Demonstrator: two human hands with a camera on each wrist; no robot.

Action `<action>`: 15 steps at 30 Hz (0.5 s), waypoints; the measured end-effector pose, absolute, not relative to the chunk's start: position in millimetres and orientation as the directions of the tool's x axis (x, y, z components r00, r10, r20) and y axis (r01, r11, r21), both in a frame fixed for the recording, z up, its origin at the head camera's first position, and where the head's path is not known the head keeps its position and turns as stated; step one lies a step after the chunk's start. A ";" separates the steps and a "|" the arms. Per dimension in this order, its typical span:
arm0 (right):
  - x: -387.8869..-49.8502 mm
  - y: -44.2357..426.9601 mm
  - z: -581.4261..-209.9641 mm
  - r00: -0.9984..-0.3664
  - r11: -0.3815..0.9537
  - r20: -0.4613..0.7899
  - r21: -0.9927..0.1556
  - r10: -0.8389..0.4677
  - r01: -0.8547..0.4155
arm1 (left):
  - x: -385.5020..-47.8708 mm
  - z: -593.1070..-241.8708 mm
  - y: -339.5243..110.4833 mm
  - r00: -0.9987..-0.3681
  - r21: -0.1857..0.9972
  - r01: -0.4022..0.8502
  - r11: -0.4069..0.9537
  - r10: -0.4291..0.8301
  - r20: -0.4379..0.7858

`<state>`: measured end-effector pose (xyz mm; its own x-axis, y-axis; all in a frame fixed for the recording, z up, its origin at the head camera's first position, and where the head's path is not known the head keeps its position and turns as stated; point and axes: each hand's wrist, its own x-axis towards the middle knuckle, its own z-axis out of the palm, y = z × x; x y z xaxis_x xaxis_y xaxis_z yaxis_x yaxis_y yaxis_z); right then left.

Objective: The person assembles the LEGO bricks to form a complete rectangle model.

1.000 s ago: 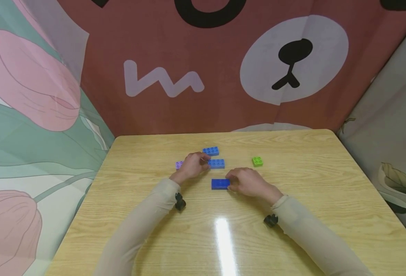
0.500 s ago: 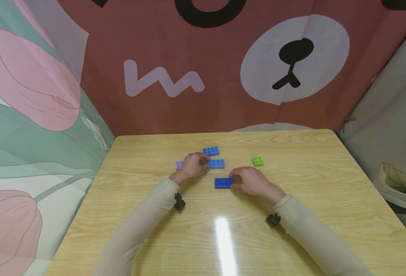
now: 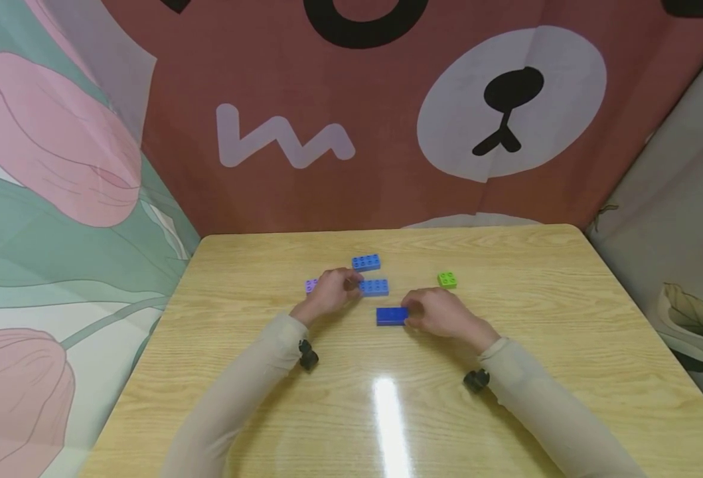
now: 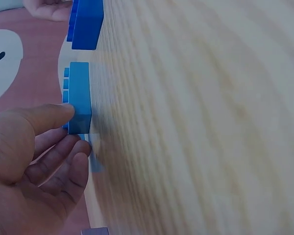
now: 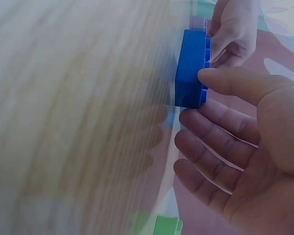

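The left hand [image 3: 330, 292] pinches the left end of a lighter blue brick [image 3: 376, 287]; in the left wrist view its thumb lies on the near end of that brick [image 4: 80, 98], fingers behind. To the right and nearer the person, the right hand [image 3: 441, 313] pinches the right end of a dark blue brick [image 3: 391, 317]. The right wrist view shows the thumb against the studded side of the dark blue brick [image 5: 190, 71] and the fingertips by its end. Both bricks stand studs up, apart from each other.
Another blue brick [image 3: 366, 262] lies behind the left hand's brick. A purple brick [image 3: 311, 285] is partly hidden by the left hand, and a small green brick [image 3: 447, 279] lies behind the right hand. A printed curtain [image 3: 267, 192] hangs behind the wooden table [image 3: 542, 285].
My right hand and the dark blue brick have slid to the right. The left hand and its lighter blue brick have shifted slightly toward the person.
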<state>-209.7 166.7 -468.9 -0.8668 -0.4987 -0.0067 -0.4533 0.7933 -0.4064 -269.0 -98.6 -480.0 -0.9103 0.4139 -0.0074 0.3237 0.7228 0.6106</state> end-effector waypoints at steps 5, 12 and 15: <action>-209.8 170.5 -468.9 -0.870 0.791 0.004 -0.414 -0.493 -0.451 | -265.5 -482.1 -101.5 -0.907 0.616 0.344 0.709 0.422 0.021; -213.8 177.6 -472.7 -0.880 0.797 -0.009 -0.427 -0.476 -0.427 | -262.3 -484.1 -104.0 -0.907 0.628 0.343 0.699 0.421 0.027; -215.3 180.2 -474.2 -0.885 0.802 -0.004 -0.425 -0.466 -0.421 | -260.7 -483.5 -104.6 -0.906 0.624 0.343 0.702 0.423 0.022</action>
<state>-215.3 180.2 -474.2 -0.8847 -0.4662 -0.0039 -0.4206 0.8018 -0.4245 -260.7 -104.6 -483.5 -0.9059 0.4230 0.0217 0.3428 0.7021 0.6241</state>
